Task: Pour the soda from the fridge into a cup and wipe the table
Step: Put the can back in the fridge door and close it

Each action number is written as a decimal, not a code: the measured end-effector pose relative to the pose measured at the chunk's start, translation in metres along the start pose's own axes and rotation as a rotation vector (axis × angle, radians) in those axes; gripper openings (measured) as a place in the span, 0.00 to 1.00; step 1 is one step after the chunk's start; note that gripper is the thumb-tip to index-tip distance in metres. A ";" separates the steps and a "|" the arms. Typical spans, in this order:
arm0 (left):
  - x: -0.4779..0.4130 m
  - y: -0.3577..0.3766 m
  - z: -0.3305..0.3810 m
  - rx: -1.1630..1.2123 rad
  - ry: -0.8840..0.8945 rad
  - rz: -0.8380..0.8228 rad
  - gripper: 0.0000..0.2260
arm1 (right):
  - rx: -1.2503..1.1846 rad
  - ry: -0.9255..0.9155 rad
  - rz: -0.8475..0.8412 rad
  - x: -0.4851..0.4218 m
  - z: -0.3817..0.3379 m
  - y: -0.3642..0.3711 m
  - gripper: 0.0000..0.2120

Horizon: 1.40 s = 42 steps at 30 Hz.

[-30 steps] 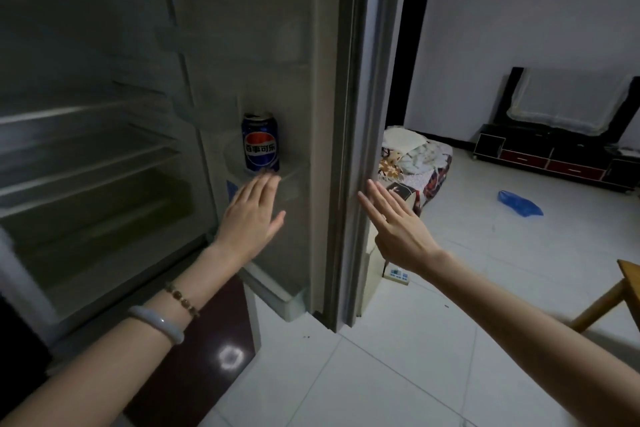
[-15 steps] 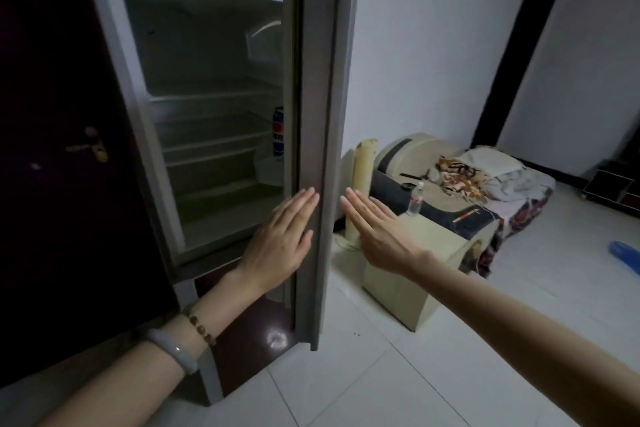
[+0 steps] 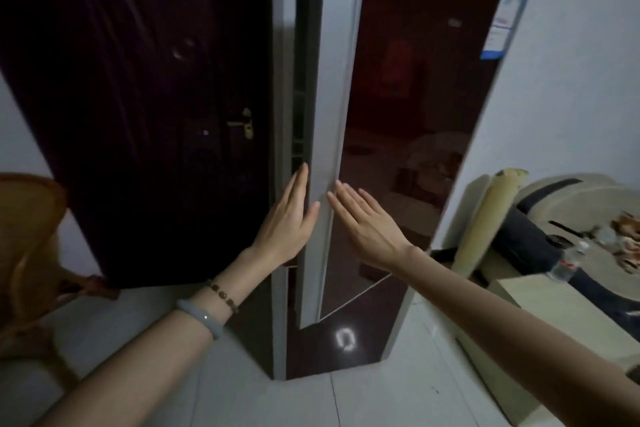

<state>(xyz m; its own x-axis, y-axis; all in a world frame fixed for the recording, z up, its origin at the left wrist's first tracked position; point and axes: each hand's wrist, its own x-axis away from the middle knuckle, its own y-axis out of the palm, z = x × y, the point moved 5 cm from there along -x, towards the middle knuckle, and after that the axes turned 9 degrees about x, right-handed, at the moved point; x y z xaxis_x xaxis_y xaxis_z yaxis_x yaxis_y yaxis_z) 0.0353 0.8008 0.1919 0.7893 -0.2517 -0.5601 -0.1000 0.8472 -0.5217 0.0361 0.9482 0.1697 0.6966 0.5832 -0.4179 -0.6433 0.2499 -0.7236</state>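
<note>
Your left hand (image 3: pixel 287 222) lies flat, fingers together, on the fridge door (image 3: pixel 415 114) edge; right hand (image 3: pixel 367 229) flat, fingers slightly spread, at its dark front. Neither grips.

— What is the person wearing on the arms?

— Nothing is covering either forearm; no sleeve is showing. The left wrist is carrying a smooth, pale grey-green bangle (image 3: pixel 201 318), and just beyond it a thin bracelet of small brown beads (image 3: pixel 223 295).

— And the hands?

— The left hand (image 3: pixel 284 222) and right hand (image 3: pixel 367 229) are showing bare, with no rings visible.
</note>
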 end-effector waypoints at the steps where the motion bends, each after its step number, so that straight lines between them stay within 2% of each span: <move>1: -0.007 -0.003 -0.008 0.011 -0.023 0.024 0.27 | -0.002 -0.025 0.018 -0.012 0.000 0.005 0.41; 5: -0.032 -0.010 -0.040 0.062 -0.093 0.113 0.25 | 0.000 -0.096 0.061 -0.053 0.005 0.024 0.38; 9: -0.052 -0.014 -0.064 0.054 -0.122 0.160 0.26 | -0.041 -0.146 0.083 -0.080 0.008 0.048 0.39; 17: -0.088 -0.025 -0.105 0.022 -0.112 0.149 0.26 | -0.102 -0.132 0.167 -0.126 0.011 0.083 0.38; 24: -0.111 -0.041 -0.143 -0.008 0.046 -0.025 0.28 | -0.076 -0.020 0.267 -0.155 -0.001 0.103 0.35; 30: -0.133 -0.050 -0.174 -0.215 0.321 -0.229 0.29 | -0.027 0.095 0.277 -0.168 -0.010 0.113 0.31; 35: -0.152 -0.047 -0.195 -0.374 0.560 -0.178 0.30 | 0.052 0.227 0.254 -0.180 -0.020 0.116 0.29; 42: -0.173 -0.043 -0.217 -0.348 0.584 -0.219 0.32 | 0.143 0.366 0.152 -0.199 -0.027 0.127 0.28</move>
<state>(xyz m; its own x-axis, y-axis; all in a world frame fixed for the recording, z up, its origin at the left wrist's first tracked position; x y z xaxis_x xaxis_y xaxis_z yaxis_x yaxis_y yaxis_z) -0.2283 0.7060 0.1715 0.3695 -0.6909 -0.6214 -0.2406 0.5748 -0.7821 -0.1754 0.8423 0.1463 0.6403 0.3149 -0.7006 -0.7674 0.3017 -0.5658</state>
